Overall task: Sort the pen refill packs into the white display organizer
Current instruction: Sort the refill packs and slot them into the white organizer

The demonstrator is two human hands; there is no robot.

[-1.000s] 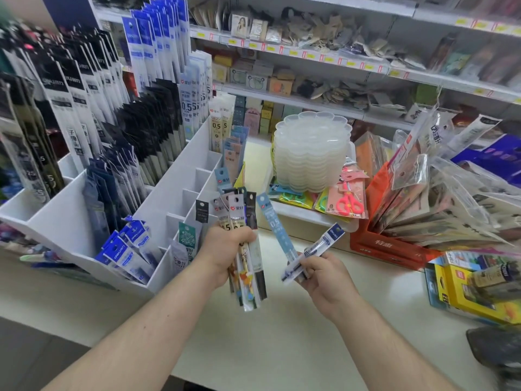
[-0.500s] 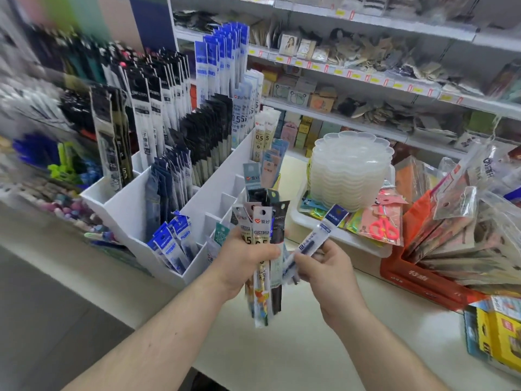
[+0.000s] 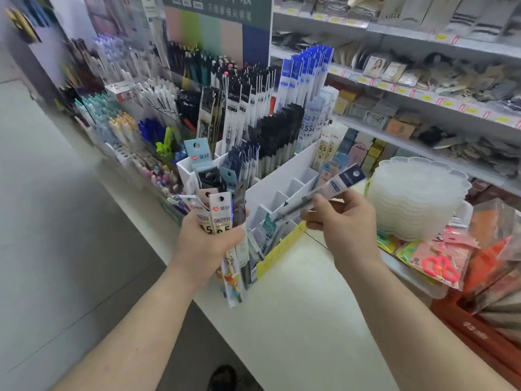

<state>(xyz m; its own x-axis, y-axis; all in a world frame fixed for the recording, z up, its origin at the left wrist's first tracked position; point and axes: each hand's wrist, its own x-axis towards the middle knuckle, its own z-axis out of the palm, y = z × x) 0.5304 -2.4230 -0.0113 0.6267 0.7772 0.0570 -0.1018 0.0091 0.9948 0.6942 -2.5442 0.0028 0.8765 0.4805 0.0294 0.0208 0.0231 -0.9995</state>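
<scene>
On the shop counter (image 3: 296,292), the white display organizer (image 3: 284,176) stands at 12 o'clock. The left hand (image 3: 207,241) grips a bundle of packs (image 3: 217,210); the right hand (image 3: 342,221) pinches one light, bendy, slippery refill pack (image 3: 335,184), probably best held mid-length.

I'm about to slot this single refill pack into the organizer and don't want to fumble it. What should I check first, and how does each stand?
1. Right hand pinches the single pack: ok.
2. Left hand grips the bundle firmly: ok.
3. Empty slots free in the organizer: ok.
4. Pack lined up upright over a slot: not ok, it lies slanted.
5. Matching slot for this pack type: cannot tell, labels blurred.
</scene>
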